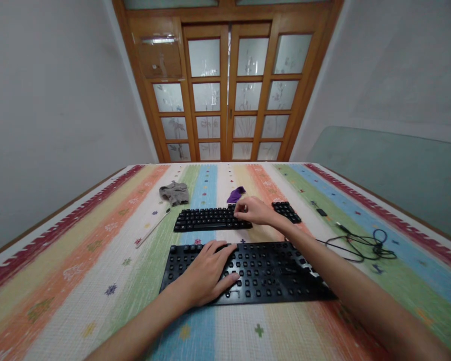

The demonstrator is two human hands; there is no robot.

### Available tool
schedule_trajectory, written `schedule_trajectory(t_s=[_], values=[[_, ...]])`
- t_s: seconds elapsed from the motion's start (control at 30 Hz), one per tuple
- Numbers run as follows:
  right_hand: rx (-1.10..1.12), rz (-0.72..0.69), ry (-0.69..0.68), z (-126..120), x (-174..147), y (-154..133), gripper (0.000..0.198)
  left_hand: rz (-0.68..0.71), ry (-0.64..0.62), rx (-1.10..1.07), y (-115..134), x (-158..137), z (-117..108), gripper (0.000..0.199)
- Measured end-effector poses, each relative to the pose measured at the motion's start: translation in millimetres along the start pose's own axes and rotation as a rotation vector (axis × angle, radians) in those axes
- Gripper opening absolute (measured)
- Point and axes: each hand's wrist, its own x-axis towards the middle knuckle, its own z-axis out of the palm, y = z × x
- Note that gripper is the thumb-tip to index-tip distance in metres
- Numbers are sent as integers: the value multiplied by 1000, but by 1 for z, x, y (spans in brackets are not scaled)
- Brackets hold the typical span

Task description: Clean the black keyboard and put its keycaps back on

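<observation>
A black keyboard base [263, 273] lies across the near part of the table, with most of its keys bare of caps and some caps in its top left row. My left hand [208, 273] rests on its left half, fingers spread. Beyond it, loose black keycaps [203, 219] stand in close rows. My right hand [251, 209] reaches over the base to the right end of these rows, thumb and forefinger pinched on a keycap that the fingers mostly hide. A smaller group of keycaps [286, 211] sits to the right of that hand.
A grey cloth [175, 193] and a purple cloth [236, 194] lie farther back. On the left is a thin white stick with a dark tip [152, 229]. A black cable [361, 248] is coiled at right, near a small black piece [321, 212]. The striped tablecloth [93, 271] lies underneath.
</observation>
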Motion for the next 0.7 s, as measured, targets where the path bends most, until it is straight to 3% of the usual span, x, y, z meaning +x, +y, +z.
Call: schedule_trajectory(t_s=[0.23, 0.7], values=[[-40, 53, 107, 14, 31, 27, 15, -5, -18, -19, 0, 0, -1, 56], [-20, 96, 71, 30, 53, 37, 13, -23, -52, -40, 0, 0, -2, 58]])
